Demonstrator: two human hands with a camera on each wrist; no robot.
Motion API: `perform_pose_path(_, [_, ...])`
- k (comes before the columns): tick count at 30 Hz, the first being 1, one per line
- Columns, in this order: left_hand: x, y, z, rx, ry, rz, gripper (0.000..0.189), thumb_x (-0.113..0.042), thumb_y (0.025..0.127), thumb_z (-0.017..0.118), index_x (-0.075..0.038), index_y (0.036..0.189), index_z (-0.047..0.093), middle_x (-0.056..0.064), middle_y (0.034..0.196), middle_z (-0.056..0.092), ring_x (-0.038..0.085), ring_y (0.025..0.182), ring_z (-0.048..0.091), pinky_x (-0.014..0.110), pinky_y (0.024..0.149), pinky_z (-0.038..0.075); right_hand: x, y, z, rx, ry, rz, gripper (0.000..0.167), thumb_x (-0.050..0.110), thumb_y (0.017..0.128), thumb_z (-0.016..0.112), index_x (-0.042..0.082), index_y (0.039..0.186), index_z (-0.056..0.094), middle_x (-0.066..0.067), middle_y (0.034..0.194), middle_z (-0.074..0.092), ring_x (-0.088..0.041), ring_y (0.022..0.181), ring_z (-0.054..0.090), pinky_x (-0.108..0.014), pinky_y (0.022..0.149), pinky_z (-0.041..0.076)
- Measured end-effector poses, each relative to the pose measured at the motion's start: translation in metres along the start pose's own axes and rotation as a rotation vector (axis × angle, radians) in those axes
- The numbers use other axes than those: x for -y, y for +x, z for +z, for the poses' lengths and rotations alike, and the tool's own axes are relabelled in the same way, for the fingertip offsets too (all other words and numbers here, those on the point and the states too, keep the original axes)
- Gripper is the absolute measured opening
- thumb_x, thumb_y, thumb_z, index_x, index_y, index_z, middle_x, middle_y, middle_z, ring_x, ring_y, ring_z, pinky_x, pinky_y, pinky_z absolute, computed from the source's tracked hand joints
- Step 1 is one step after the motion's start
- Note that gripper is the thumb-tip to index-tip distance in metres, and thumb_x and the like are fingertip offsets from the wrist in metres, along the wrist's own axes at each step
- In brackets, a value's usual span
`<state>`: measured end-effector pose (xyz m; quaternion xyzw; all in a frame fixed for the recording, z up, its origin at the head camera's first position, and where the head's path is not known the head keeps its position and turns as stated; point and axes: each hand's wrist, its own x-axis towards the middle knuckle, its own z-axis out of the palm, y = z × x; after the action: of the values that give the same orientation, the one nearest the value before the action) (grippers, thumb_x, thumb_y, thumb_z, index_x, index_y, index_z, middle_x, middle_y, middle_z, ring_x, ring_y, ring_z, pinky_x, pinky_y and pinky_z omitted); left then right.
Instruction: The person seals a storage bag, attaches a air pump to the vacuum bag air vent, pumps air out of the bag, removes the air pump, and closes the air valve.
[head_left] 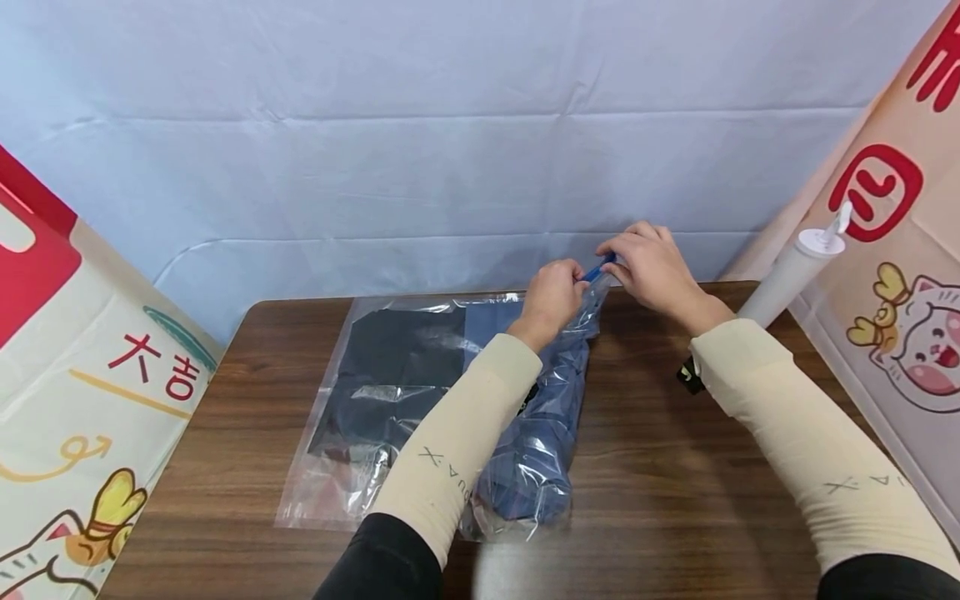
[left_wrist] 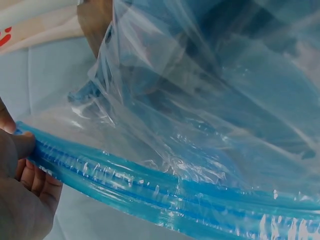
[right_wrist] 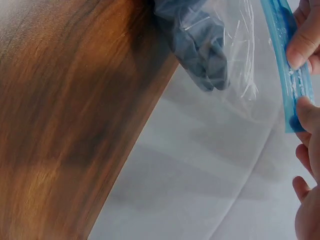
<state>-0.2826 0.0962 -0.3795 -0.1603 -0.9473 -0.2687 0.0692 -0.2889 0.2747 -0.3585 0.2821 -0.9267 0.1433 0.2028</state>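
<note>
**Blue strip [head_left: 597, 271] pinched at far R corner of clear bag [head_left: 318, 496]**

L side: banner [head_left: 112, 392] w/ cat drawing, beside the tbl [head_left: 645, 467]. Next, the bag, lying on L & mid part of tbl: dark clothes [head_left: 397, 346] in its L half, blue clothes [head_left: 536, 467] in its R half. It spreads L to R; true long axis hard to call b/c of the slant of the view. Strip edge points far, toward the cloth [head_left: 420, 183]; plain L margin of plastic lies flat.

L hand [head_left: 551, 300] is over the bag's far R part, thumb & fingers pinching the strip. Btwn the hands the strip climbs slightly to far R; L wrist view shows it as a long ridged band along the bag's edge.

R hand [head_left: 654, 271] pinches the strip's R end, its other fingers loose.

Key relation, my read: strip's long axis runs approx L–R thru both grips, w/ R hand at the end tip & L hand just inboard. Bag's bulk lies L & near of both grips, so L hand is nearer it.

Far R: black item [head_left: 688, 375] (can't tell what) just beside R sleeve [head_left: 742, 362], white tube [head_left: 787, 275] tilted R, then pink banner [head_left: 915, 275].
</note>
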Motion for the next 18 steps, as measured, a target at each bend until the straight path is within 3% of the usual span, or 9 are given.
perform_pose_path(5, [-0.0001,0.0002,0.0005,-0.017,-0.015,-0.019,0.012,-0.026,0.099,0.069,-0.014,0.096,0.072,-0.004,0.097,0.070,0.013,0.090,0.066,0.027,0.081,0.053,-0.0030,-0.0002,0.0028,-0.016,-0.039,-0.054,0.005,0.005,0.095,0.071,0.002,0.098,0.069,-0.013,0.100,0.071,-0.037,0.108,0.054,-0.058,0.092,0.038])
perform_pose_path(10, [0.0006,-0.0002,0.0006,0.001,-0.018,-0.016,0.013,-0.027,0.100,0.069,-0.015,0.095,0.071,-0.005,0.095,0.068,0.012,0.087,0.065,0.027,0.078,0.053,-0.0011,-0.0013,0.0040,-0.011,-0.084,-0.084,0.003,0.003,0.095,0.069,0.002,0.096,0.068,-0.014,0.101,0.070,-0.037,0.109,0.054,-0.058,0.093,0.039])
perform_pose_path(18, [0.0045,-0.0032,-0.0008,0.039,-0.055,0.012,0.012,-0.028,0.100,0.069,-0.015,0.097,0.068,-0.005,0.094,0.064,0.009,0.080,0.059,0.023,0.072,0.049,-0.0022,-0.0028,0.0053,0.027,-0.097,-0.185,0.012,0.006,0.090,0.076,0.011,0.101,0.072,-0.011,0.098,0.064,-0.038,0.105,0.054,-0.060,0.091,0.039])
